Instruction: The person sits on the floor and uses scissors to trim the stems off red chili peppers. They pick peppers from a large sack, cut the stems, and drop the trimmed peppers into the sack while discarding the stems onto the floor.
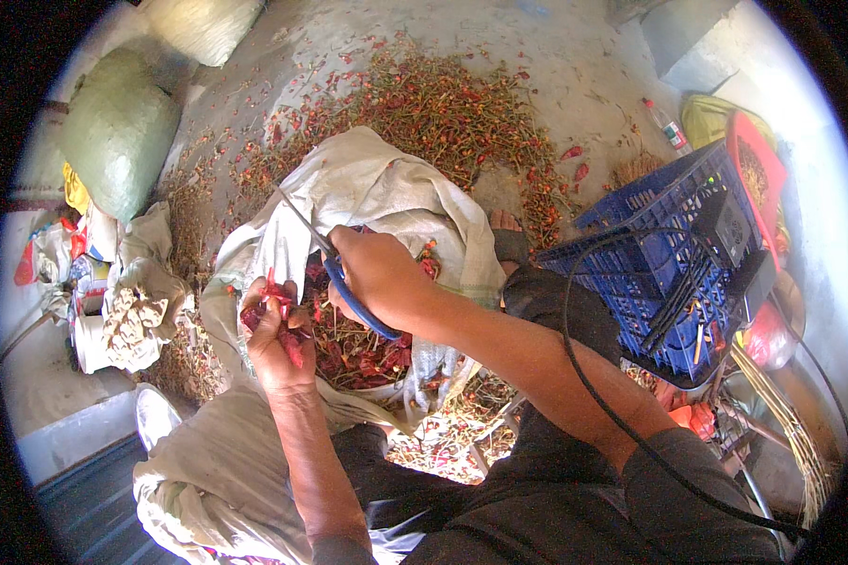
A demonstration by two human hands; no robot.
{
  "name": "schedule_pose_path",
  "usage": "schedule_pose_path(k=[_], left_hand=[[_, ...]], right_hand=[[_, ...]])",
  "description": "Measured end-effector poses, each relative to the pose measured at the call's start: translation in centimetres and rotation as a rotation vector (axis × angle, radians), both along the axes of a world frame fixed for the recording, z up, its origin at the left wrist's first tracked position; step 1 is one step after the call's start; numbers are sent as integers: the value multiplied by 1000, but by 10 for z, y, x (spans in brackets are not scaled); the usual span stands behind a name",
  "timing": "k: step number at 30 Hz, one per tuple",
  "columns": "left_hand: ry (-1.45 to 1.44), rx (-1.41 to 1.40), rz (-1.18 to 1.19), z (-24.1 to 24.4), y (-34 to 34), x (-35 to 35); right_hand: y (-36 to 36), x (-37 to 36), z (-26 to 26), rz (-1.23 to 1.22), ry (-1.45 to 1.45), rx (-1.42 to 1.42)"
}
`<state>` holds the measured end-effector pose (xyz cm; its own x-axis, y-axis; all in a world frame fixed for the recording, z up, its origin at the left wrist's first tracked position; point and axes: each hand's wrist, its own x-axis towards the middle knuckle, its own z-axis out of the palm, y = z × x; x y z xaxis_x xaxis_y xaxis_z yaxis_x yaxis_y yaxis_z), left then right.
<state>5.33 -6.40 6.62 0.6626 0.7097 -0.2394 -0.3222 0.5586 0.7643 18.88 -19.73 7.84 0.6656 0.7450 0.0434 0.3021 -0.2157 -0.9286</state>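
Note:
My left hand (283, 346) is closed around a few dried red chili peppers (293, 346), palm up, at the left side of an open white woven sack (381, 176). My right hand (378, 275) grips scissors with blue handles (360, 307); their metal blades point up and left, above the sack. Whether the blades are apart is hard to tell. Inside the sack, below both hands, lie more dried red chilies (378, 364) mixed with stems. The right fingers are partly hidden behind the handles and the back of the hand.
Chili stems and bits (452, 106) cover the floor beyond the sack. A blue plastic crate (650, 282) stands at the right, near a plastic bottle (668, 127) and a pink basin (756, 176). Full sacks (116, 134) stand at upper left; another sack (219, 459) lies at lower left.

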Motion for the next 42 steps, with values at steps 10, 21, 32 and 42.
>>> schedule_pose_path(k=[10,21,32,42], left_hand=[[634,289,-138,-43,18,24],[1448,1412,-584,-165,27,48],[798,925,-199,-35,16,14],[735,1132,15,0,8,-20]], right_hand=[[-12,50,16,-623,2,270],[-21,42,31,-435,195,172],[-24,30,7,-39,-137,-194],[-17,-5,7,277,-320,-345]])
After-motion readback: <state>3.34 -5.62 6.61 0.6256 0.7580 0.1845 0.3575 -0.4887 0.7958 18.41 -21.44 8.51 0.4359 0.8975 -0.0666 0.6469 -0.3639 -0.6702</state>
